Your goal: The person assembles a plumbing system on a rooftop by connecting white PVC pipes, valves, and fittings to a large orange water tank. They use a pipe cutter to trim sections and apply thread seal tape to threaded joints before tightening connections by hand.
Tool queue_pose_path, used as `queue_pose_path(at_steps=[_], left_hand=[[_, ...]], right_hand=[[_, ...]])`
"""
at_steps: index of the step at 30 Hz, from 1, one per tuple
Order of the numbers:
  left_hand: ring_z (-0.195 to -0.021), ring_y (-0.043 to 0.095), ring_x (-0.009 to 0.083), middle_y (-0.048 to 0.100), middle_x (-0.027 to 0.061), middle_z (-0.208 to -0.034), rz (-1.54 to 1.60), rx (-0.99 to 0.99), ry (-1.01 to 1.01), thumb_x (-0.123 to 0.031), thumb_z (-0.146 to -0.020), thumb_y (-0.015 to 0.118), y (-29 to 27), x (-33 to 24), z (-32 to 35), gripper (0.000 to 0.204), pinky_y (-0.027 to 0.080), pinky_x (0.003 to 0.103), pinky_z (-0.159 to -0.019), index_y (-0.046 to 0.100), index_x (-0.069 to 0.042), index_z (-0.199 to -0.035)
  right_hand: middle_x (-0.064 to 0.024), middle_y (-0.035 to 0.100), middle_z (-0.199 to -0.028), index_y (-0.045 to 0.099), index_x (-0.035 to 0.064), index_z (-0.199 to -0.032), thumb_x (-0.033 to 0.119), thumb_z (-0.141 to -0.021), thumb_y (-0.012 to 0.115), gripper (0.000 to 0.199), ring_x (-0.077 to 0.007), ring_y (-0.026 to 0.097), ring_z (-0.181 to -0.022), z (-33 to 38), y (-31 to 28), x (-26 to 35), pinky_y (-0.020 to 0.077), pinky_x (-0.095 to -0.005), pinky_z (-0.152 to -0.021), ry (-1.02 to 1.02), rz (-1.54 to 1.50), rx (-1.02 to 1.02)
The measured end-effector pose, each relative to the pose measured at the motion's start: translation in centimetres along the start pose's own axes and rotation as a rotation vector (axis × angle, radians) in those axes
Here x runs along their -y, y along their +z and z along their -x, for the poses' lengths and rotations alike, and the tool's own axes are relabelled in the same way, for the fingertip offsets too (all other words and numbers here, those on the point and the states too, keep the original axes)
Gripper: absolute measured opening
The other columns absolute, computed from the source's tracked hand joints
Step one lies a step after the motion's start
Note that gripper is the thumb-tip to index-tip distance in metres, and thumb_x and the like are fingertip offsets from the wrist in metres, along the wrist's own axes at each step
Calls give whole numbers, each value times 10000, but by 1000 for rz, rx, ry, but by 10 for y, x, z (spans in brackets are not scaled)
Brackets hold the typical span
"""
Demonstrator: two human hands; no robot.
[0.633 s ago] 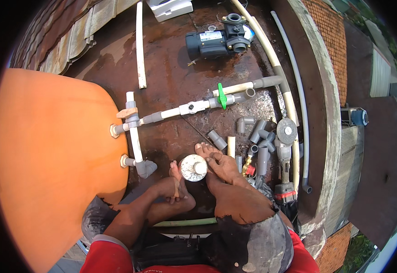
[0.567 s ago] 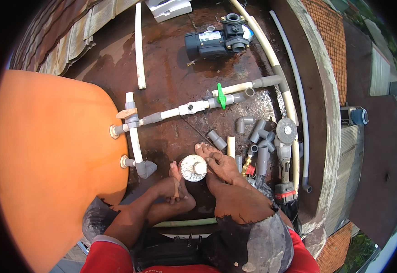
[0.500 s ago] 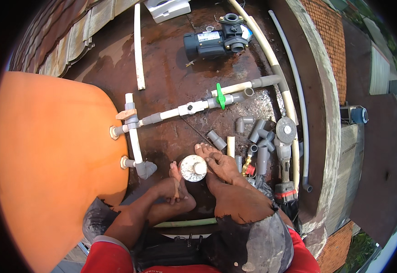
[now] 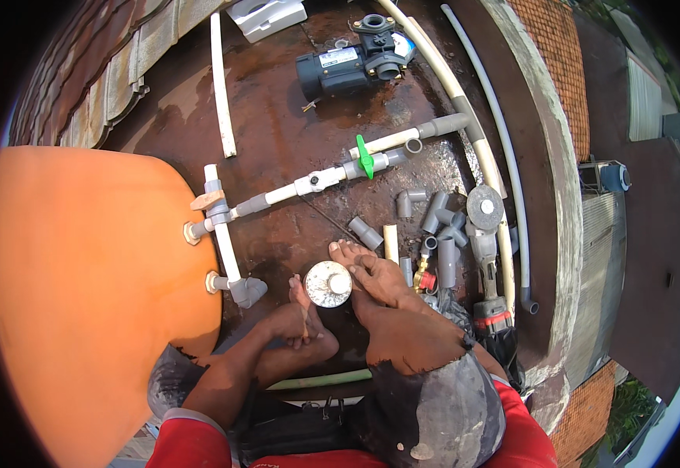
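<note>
A round can [image 4: 316,292] with a pale, spotted top and a small raised cap stands between my feet. Just left of it, my left hand [image 4: 292,321] is closed around my upturned left foot [image 4: 299,290]. On the right side of the can, my right hand [image 4: 384,281] lies loosely over my right foot [image 4: 345,251], with its fingers slightly bent and apart. Neither hand is seen to hold a tool or fitting. A short grey pipe piece [image 4: 366,232] and an upright cream pipe piece [image 4: 391,243] sit near my right toes.
An orange tank [image 4: 98,273] fills the left side, joined to a pipe run with a green-handled valve [image 4: 365,157]. Grey elbows and tees [image 4: 452,226] and an angle grinder [image 4: 486,257] lie right. A dark pump [image 4: 355,62] sits farther off, before a low wall [image 4: 550,156].
The view has shifted slightly, so the pump, pipes and fittings sit a little farther left and the tank a little lower. My hands and the can stay in place.
</note>
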State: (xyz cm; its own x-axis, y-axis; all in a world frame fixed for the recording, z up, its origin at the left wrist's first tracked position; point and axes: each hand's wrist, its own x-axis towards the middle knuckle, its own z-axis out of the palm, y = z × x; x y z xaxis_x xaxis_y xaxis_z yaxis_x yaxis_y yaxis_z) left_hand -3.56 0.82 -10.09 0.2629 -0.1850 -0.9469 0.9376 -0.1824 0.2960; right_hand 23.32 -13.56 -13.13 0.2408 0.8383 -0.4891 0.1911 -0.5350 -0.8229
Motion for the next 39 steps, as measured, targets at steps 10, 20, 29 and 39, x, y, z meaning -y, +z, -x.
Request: queue_pose_path(at_steps=[10, 20, 29, 39], left_hand=[[-603, 762, 225, 778, 120, -678, -57, -30, -45, -445, -1003, 820, 0, -6, 5, 498, 617, 351, -624, 814, 22, -829], [-648, 773, 220, 791, 111, -687, -96, -94, 63, -391, -1015, 797, 1, -10, 9, 462, 620, 362, -760, 821, 27, -819], [-735, 788, 195, 830, 120, -831, -105, 16, 60, -310, -986, 823, 1, -8, 10, 326, 618, 362, -778, 839, 11, -936], [-978, 796, 395, 834, 195, -1041, -469, -132, 329, -271, -921, 810, 12, -30, 47, 303, 612, 488, -919, 863, -81, -1151]], right_hand=[[-263, 763, -902, 739, 6, -1003, 292, -1041, 755, 289, -468, 758, -890, 24, -57, 9, 578, -529, -793, 84, 169, -397], [-177, 759, -918, 729, -19, -1018, 117, -991, 796, 154, -321, 744, -808, 80, -117, -20, 583, -447, -770, 218, 117, -882], [-233, 741, -1039, 718, -7, -1080, 334, -963, 826, 377, -427, 744, -947, 106, -97, -45, 591, -543, -841, 309, 651, -850], [-226, 685, -1088, 658, 8, -1099, 276, -916, 842, 373, -457, 688, -1063, 137, -96, -51, 563, -568, -922, 312, 691, -764]])
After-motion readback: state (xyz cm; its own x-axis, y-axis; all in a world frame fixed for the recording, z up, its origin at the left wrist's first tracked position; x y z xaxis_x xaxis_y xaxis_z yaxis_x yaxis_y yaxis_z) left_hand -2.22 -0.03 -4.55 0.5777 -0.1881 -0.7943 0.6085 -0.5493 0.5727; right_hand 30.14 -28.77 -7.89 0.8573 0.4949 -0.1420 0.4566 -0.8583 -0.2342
